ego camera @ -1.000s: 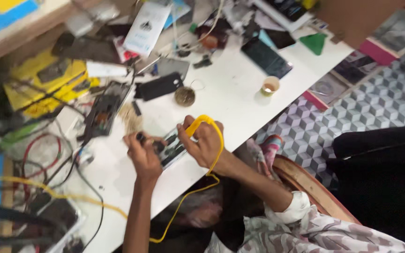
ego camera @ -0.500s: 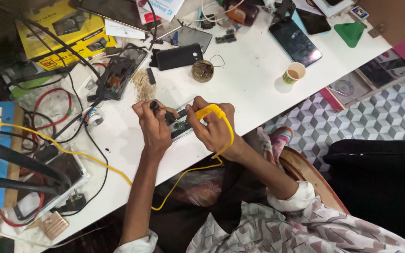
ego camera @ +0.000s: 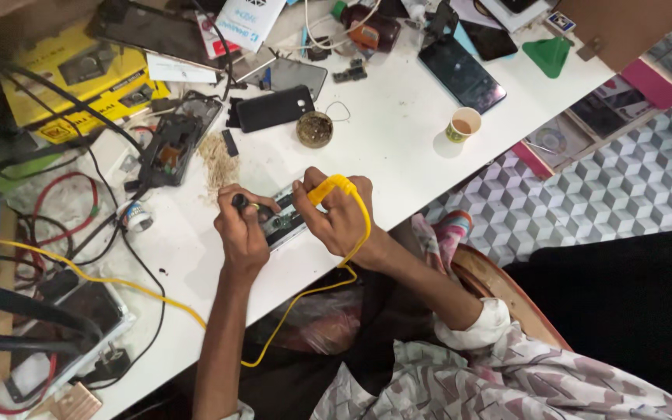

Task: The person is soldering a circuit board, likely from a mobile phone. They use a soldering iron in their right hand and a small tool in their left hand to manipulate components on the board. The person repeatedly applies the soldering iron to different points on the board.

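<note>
An opened phone (ego camera: pixel 283 221) with bare innards lies near the front edge of the white table (ego camera: pixel 398 132). My left hand (ego camera: pixel 241 230) is closed around a dark-handled tool (ego camera: pixel 238 201) whose tip rests on the phone's left end. My right hand (ego camera: pixel 338 218) grips a yellow-handled tool (ego camera: pixel 328 187) over the phone's right end. Its yellow cable (ego camera: pixel 305 295) loops off the table edge toward the left.
A black phone (ego camera: pixel 275 108), a small round tin (ego camera: pixel 314 128), a paper cup (ego camera: pixel 461 124), a dark phone (ego camera: pixel 461 73) and a green pick (ego camera: pixel 549 54) lie further back. Left are an opened device (ego camera: pixel 174 145), tangled wires (ego camera: pixel 79 225) and yellow boxes (ego camera: pixel 71 78).
The view has shifted and steadied, so the table sits lower in the frame. Both hands stay on the opened phone with the same tools.
</note>
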